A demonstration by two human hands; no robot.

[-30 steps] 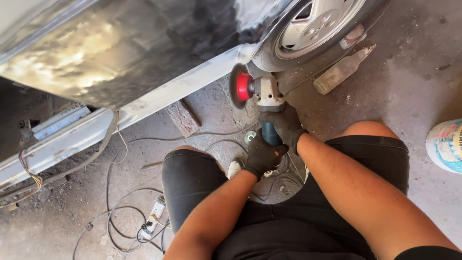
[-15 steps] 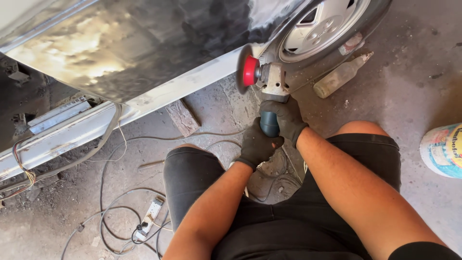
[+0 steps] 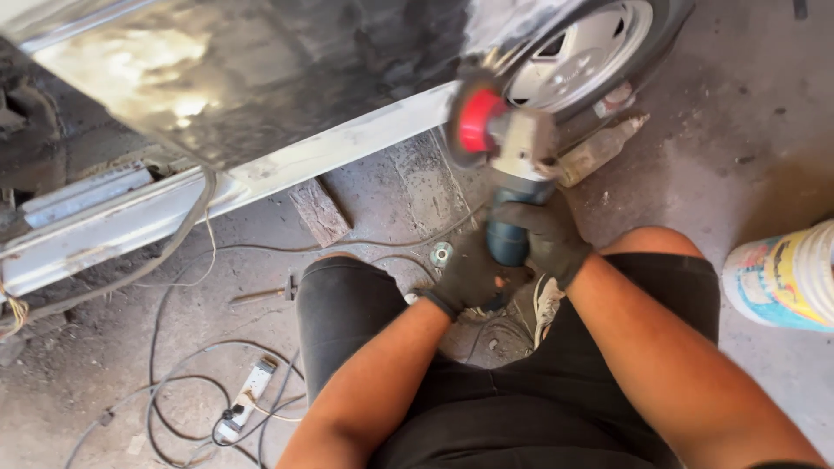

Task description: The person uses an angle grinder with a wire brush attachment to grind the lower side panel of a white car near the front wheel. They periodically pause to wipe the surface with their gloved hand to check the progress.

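Both gloved hands clasp the grinder (image 3: 512,165): right hand (image 3: 547,234) round its body, left hand (image 3: 473,278) at the rear. It looks heavy, rigid, best gripped there.

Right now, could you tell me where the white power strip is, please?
In the head view, the white power strip lies on the concrete floor at lower left, among tangled cables, beside the person's left knee.

Garage floor (image 3: 764,104), misc. items, non-work

Car wheel w/ silver hubcap (image 3: 582,52) top right; plastic bottle (image 3: 599,149) lying just below it. Wood block (image 3: 320,211) on floor under the pale sill (image 3: 261,178). White bucket w/ coloured label (image 3: 782,278) at right edge. Power strip (image 3: 248,398) + tangled cables (image 3: 165,365) lower left. Small round metal disc (image 3: 441,255) centre. Thin metal tool (image 3: 261,295) lying near the cables.
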